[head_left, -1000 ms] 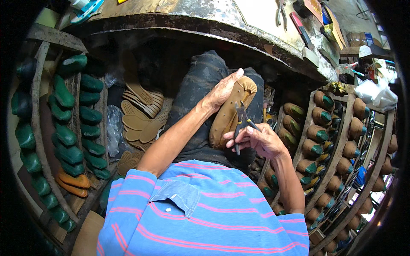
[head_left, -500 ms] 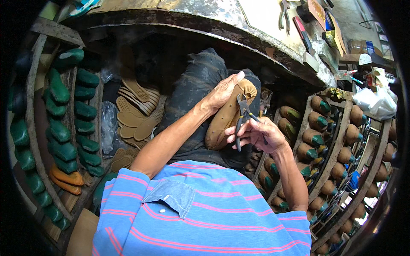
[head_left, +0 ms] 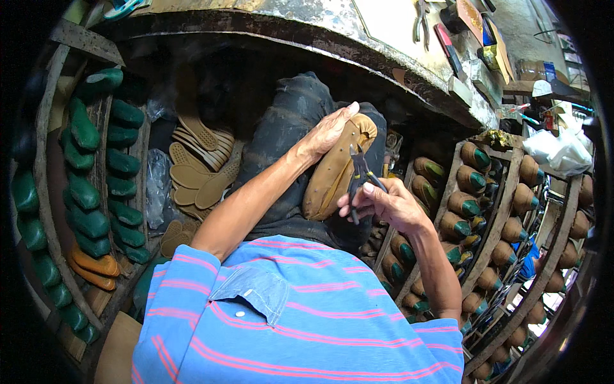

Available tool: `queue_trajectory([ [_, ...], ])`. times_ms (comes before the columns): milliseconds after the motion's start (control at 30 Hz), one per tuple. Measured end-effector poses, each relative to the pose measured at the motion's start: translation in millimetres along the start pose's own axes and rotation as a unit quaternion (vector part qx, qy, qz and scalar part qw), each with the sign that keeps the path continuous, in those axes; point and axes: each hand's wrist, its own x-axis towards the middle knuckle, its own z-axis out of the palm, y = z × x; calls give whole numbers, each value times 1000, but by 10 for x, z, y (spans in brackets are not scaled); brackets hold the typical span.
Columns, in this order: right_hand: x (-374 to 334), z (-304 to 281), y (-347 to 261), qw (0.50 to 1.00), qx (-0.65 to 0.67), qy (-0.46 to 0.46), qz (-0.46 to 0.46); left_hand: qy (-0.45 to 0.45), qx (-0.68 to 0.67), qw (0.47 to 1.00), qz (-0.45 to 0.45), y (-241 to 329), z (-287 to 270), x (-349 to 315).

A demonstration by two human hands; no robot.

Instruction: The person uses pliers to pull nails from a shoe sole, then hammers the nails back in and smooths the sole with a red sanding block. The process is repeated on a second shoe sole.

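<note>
1. Right hand [head_left: 393,205]: fingers clamped on the handles of a pair of dark metal pliers with black-and-yellow grips [head_left: 358,182]. The jaws stand slightly apart, pointing away from the body, over the workpiece; whether they touch it cannot be told.

2. Left hand [head_left: 329,134]: closed against the left side and far end of the workpiece, back of the hand uppermost; the fingers beneath are hidden.

3. Workpiece: one tan leather shoe form [head_left: 325,182], elongated, gathered in pleats at the far end and dotted with small dark spots. Located on the lap, tilted, between the hands.

4. Dark, worn trousers [head_left: 278,128], under the workpiece; blue shirt with pink stripes [head_left: 294,320], nearer the camera.

5. Left of the legs: a pile of tan, flat, sole-shaped pieces [head_left: 217,189], beside a crumpled clear plastic bag [head_left: 157,182].

6. Far left: wooden racks bearing green, glossy shoe lasts [head_left: 84,192]; below them, an orange pair [head_left: 93,261].

7. Right: slanted wooden racks bearing brown lasts with green ends [head_left: 464,203]; above, a white plastic bag [head_left: 556,150].

8. Beyond the knees: a scuffed workbench [head_left: 307,19], with metal pliers [head_left: 421,25] and a red-and-black tool [head_left: 449,48] on its right part.
</note>
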Motion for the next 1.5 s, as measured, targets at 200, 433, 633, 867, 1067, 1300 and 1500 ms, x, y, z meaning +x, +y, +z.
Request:
queue_trajectory([
  [200, 213, -139, 53, 984, 171, -45, 11, -35, -5, 999, 1, -99, -4, 11],
  [433, 54, 76, 35, 875, -449, 184, -6, 28, 26, 998, 59, -186, 14, 74],
  [633, -30, -44, 110, 992, 80, -58, 84, 5, -9, 1000, 4, -197, -11, 75],
  [867, 93, -180, 222, 949, 248, -179, 72, 19, 58, 997, 44, -282, -15, 116],
  [1067, 109, -198, 301, 930, 293, -209, 75, 25, 70, 996, 50, -302, -3, 123],
  [1300, 41, -163, 368, 924, 334, -179, 53, 26, 57, 996, 63, -244, 66, 66],
  [1500, -5, -236, 331, 948, 245, -183, 85, 13, 52, 998, 28, -221, 75, 38],
])
